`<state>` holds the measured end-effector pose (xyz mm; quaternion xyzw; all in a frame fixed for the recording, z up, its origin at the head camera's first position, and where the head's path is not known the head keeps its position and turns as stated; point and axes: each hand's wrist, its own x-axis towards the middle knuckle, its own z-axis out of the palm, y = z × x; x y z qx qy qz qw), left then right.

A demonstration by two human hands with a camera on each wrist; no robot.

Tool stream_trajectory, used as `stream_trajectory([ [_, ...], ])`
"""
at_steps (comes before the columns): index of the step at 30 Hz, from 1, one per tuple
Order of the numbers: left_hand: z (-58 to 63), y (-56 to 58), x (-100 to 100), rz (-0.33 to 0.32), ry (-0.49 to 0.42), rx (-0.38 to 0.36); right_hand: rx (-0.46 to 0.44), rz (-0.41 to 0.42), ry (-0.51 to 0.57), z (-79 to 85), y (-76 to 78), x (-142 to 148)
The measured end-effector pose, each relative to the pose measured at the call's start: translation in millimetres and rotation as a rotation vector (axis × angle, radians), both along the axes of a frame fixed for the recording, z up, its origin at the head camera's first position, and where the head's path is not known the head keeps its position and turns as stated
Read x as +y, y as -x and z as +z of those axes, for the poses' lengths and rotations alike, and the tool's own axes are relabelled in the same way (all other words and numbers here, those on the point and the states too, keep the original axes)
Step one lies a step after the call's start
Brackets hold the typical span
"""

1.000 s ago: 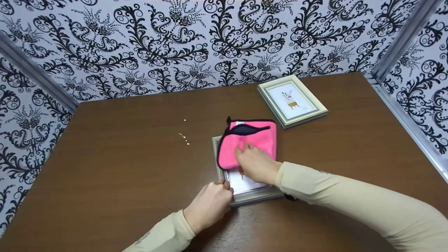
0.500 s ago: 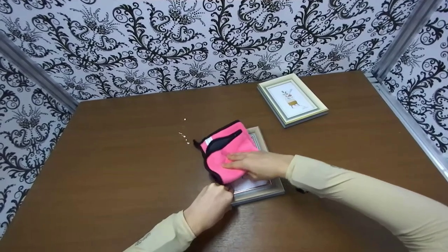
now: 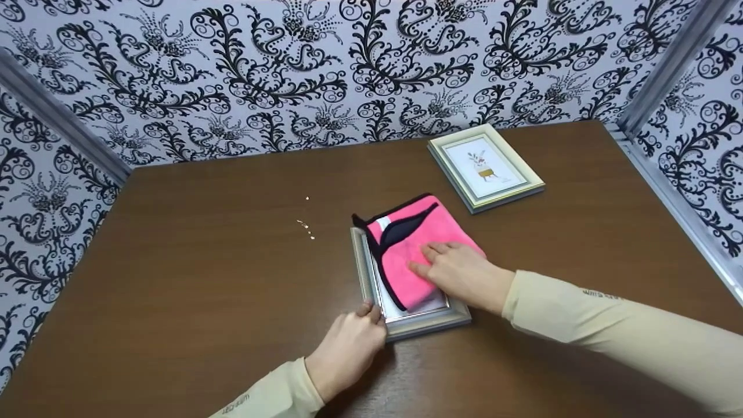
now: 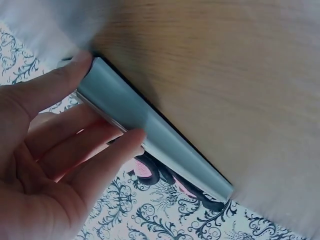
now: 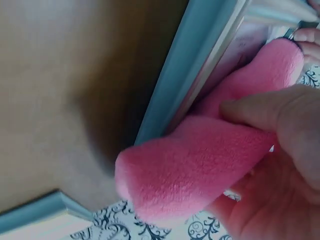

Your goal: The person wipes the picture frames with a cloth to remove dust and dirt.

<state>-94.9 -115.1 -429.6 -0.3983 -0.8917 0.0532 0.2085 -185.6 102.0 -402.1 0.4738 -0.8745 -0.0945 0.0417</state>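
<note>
A picture frame (image 3: 429,325) with a pale moulding lies on the brown table, largely covered by a pink plush cloth (image 3: 400,278) with black edging and a dark slit. My left hand (image 3: 351,342) grips the frame's near left corner; in the left wrist view its thumb and fingers pinch the moulding. My right hand (image 3: 464,273) presses the cloth against the picture with its fingers laid out over it. In the right wrist view the thumb rests on the bunched pink cloth (image 5: 185,165) beside the frame's edge (image 5: 190,65).
A second picture frame (image 3: 487,168) with a plant drawing lies face up at the back right. Several small pale crumbs (image 3: 306,226) are scattered left of the near frame. Patterned walls (image 3: 348,69) enclose the table (image 3: 203,261) at the back and sides.
My right hand has swept the cloth left across the frame, turning it, then back right and slightly nearer. The left hand has kept its grip on the corner.
</note>
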Motion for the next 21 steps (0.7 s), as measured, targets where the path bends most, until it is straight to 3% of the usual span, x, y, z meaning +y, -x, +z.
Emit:
stream_trajectory([
  [4, -4.3, -7.8, 1.3, 0.007, 0.052, 0.117, 0.056, -0.019, 0.073, -4.9, -4.1, -3.5],
  [7, -7.4, -12.3, 2.0, -0.006, 0.073, 0.161, 0.042, -0.044, 0.116, -6.8, -5.4, -10.7],
  [13, -4.8, -11.5, 3.9, -0.005, 0.119, 0.110, -0.163, -0.070, 0.254, -4.4, -2.4, -33.4],
  [17, -3.1, -10.4, 4.2, -0.010, 0.156, 0.103, -0.288, 0.008, 0.334, -2.9, 0.7, -48.3],
  [21, -3.0, -10.0, 2.8, -0.013, 0.130, 0.118, -0.344, 0.084, 0.333, 0.6, 0.9, -55.3],
])
